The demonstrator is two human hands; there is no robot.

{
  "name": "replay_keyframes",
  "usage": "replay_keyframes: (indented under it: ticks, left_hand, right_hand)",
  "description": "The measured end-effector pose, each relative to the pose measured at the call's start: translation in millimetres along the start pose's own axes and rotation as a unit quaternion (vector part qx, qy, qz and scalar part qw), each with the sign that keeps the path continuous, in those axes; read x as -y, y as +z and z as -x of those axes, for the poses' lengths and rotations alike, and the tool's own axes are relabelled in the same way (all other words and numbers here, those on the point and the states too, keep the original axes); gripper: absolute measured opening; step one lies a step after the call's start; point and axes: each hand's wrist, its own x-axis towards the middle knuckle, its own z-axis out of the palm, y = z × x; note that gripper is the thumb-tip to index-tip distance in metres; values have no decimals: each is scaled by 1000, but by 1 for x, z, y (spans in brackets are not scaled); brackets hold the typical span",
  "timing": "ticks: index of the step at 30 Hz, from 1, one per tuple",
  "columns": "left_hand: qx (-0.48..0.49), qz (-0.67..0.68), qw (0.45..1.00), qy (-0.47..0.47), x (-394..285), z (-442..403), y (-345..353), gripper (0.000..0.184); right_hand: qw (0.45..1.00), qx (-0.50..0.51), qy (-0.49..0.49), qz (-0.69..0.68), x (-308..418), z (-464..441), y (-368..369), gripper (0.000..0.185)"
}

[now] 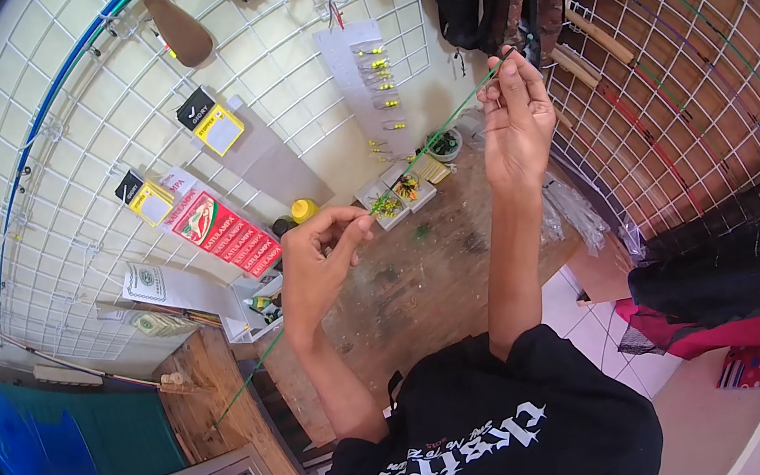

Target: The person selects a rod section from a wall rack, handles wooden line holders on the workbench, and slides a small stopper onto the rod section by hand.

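Observation:
A thin green fishing rod blank [452,116] runs on a slant from the lower left to the upper right. My left hand [324,254] is closed around it near the middle, thumb and fingers pinched together. Higher up and to the right, my right hand [519,113] pinches its upper end between the fingertips, palm turned toward me. The lower stretch of the blank passes behind my left wrist and reaches down over the wooden surface on the left.
Below my hands is a worn wooden table [406,283]. At its back stand a white tray [400,193] of small colourful pieces, a yellow-capped bottle [303,211] and a tub [445,143]. White wire racks [74,96] hold tackle packets; several rods [639,66] hang right.

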Motion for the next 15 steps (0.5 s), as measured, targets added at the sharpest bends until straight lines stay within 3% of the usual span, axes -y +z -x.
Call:
replay_keyframes:
  ticks: [15]
  left_hand:
    - [7,14,1000,-13,0,-1,0,16]
  right_hand:
    - [999,-12,-33,17,5,-8,4,22]
